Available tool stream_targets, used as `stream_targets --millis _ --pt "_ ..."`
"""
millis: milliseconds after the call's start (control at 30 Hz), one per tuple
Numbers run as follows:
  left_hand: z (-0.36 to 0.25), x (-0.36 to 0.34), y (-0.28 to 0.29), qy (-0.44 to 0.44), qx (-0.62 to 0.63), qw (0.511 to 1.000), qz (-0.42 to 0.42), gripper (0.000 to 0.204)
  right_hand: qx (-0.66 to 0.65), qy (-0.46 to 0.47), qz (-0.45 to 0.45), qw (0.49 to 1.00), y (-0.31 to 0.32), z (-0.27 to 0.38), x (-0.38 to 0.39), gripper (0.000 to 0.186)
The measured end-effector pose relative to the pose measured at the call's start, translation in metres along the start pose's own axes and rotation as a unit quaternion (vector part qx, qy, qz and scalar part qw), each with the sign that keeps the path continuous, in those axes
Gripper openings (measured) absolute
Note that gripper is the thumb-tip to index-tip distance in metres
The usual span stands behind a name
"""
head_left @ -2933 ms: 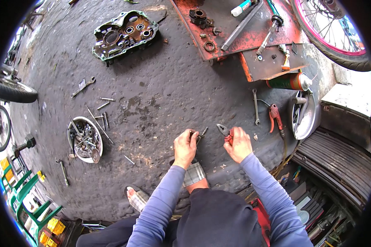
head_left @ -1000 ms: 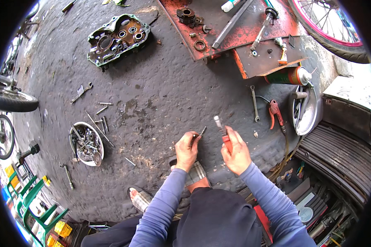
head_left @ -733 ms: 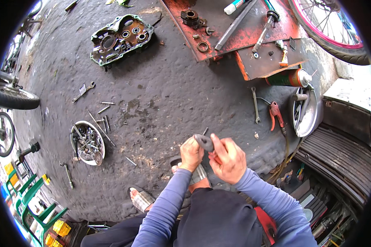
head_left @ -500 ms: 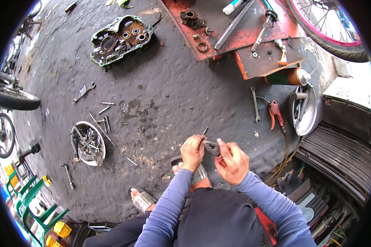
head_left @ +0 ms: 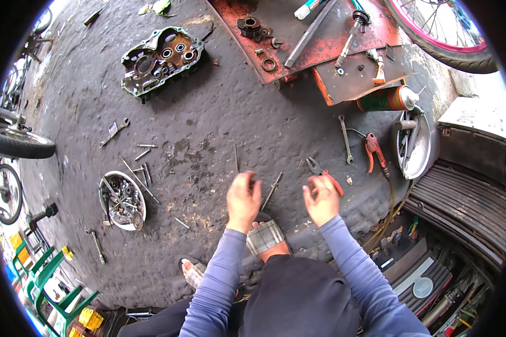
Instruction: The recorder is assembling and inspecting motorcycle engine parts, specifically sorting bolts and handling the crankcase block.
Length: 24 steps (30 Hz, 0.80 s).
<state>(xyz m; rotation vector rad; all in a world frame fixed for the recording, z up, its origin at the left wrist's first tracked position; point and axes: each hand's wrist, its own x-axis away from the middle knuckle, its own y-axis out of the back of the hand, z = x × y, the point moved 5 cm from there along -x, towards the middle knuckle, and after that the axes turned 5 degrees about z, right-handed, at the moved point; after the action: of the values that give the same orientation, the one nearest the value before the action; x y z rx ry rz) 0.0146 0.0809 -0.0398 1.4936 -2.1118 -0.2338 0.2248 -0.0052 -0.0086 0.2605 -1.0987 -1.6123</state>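
My left hand (head_left: 243,201) hovers over the dark ground, slightly blurred, its thumb apart from the fingers and nothing visible between them. Just beyond its fingertips lies a thin metal rod (head_left: 236,158). A longer dark rod, perhaps a stud or bolt (head_left: 272,191), lies slanted between my hands, next to my sandal (head_left: 265,238). My right hand (head_left: 321,199) has its fingers apart and looks empty. Right beside its fingertips, pliers with red handles (head_left: 335,184) lie on the ground, jaws pointing away and to the left; part of one handle is behind the hand.
To the left stands a bowl of small metal parts (head_left: 143,196), with loose bolts and wrenches around it. An engine casing (head_left: 162,59) lies farther off. On the right are a wrench (head_left: 346,140), a red air gun (head_left: 373,147), a spray can (head_left: 385,100) and a red metal stand (head_left: 258,62).
My right hand has let go of the pliers, which now lie on the ground. My hands have moved apart, and a thin rod now lies ahead of my left hand.
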Motion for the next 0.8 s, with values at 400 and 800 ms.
stream_targets --millis 400,800 --pt "0.008 -0.006 -0.024 0.001 -0.082 0.995 0.051 0.016 -0.228 -0.078 0.111 0.964 -0.107 0.037 0.016 0.022" --pt "-0.062 -0.037 0.094 -0.036 0.391 0.906 0.158 0.018 -0.453 0.086 0.116 0.880 -0.049 0.138 -0.002 0.035"
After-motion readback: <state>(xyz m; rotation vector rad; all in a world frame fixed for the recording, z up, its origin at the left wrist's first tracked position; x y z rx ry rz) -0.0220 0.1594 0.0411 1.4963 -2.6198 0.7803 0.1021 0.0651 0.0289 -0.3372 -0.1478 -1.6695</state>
